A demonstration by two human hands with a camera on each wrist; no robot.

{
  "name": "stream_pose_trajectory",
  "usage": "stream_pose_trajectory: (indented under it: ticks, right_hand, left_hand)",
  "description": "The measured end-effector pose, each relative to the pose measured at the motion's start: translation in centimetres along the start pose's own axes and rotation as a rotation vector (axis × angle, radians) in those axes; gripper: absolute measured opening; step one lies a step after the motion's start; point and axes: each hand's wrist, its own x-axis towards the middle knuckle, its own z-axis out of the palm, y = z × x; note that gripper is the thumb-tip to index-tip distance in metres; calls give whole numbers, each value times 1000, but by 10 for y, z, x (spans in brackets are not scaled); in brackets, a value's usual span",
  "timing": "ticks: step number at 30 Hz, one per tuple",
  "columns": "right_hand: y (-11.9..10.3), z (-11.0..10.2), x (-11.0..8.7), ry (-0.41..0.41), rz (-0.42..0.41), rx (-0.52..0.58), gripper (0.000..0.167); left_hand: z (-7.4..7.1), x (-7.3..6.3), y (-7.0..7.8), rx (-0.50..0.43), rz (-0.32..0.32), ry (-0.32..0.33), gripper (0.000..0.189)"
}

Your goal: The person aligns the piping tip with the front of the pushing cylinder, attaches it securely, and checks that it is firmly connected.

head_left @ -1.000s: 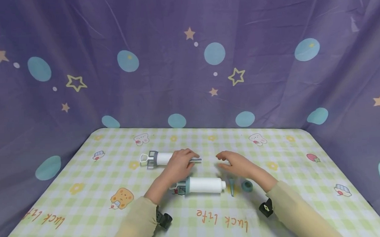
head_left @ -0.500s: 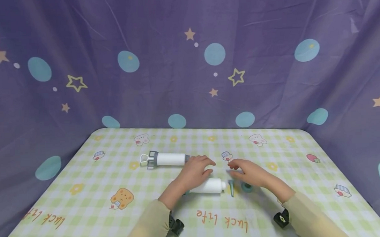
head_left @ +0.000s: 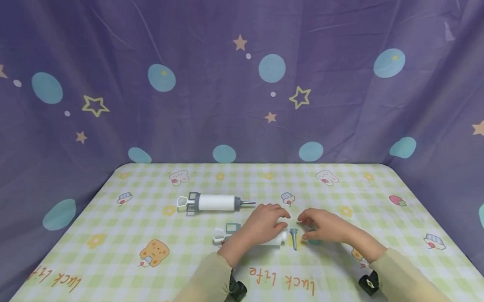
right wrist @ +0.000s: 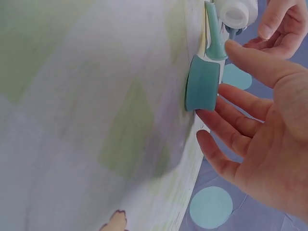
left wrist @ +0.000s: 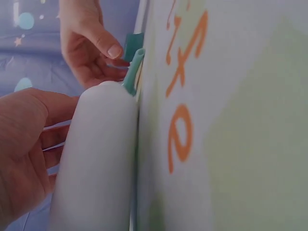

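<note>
My left hand (head_left: 264,223) hovers over a white syringe-like barrel (head_left: 275,242) with a teal handle end, covering its middle. In the left wrist view the loosely bent fingers lie beside this barrel (left wrist: 98,159). My right hand (head_left: 328,225), fingers spread and relaxed, is above a teal ring cap (head_left: 315,242) and hides most of it. The right wrist view has its fingertips right at the edge of the ring cap (right wrist: 203,84), not curled round it. Between the hands lies a small tapered teal nozzle (head_left: 294,239), just off the barrel's tip.
Farther back lies a second syringe-like tool (head_left: 216,202) with a white barrel, grey collars, a thin metal tip and a white loop handle. A green checked cloth (head_left: 110,271) covers the table, and a purple curtain (head_left: 209,125) hangs behind it.
My left hand has moved right and nearer, from the grey-collared tool to the teal-ended barrel. My right hand has shifted right and nearer, over the ring cap. The objects lie where they were.
</note>
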Motion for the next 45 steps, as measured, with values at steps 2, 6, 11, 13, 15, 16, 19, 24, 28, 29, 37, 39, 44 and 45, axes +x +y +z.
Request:
stream_pose_trajectory:
  ticks: [2,6,11,13,15,16,19,24,28,29,37,39,44,45]
  right_hand:
    - [0,-1,-1,-5,-2,0,40]
    - [1,-4,-3,-11,0,3,38]
    - [1,-5,-5,-24,-1,-7,37]
    - [2,-5,-6,-29,-6,-8,36]
    - [2,-5,-7,-34,-9,-6,35]
    - [2,-5,-7,-36,-11,-7,36]
    - [1,-5,-8,-44,2,-9,36]
    - [2,-5,-9,-68,9,11,32]
    - [4,-6,-10,-80,-17,41,28]
    - [4,-6,-11,-82,-20,43,27]
    - [4,-6,-11,-65,-36,82,23]
    - [3,-5,-10,-66,-35,98,22]
    - [0,-5,-8,-66,-22,121,20]
    - [-1,-5,-7,-65,-22,122,20]
  left_hand:
    - [2,4,2,20,7,-17,21]
    - [5,11,7,70,23,-69,21]
    - [9,16,11,96,32,-133,20]
    - [11,18,12,93,32,-150,19]
    - [13,19,13,90,33,-163,18]
    - [14,20,13,90,35,-168,18]
    - [17,22,14,99,40,-179,16]
    - [19,24,16,104,42,-178,13]
    - [20,25,16,110,35,-169,10]
    - [20,25,16,113,35,-166,9]
    - [19,25,17,87,15,-135,10]
    - [18,24,16,83,11,-127,10]
    - [16,21,15,72,16,-92,10]
    - [15,20,15,68,15,-79,10]
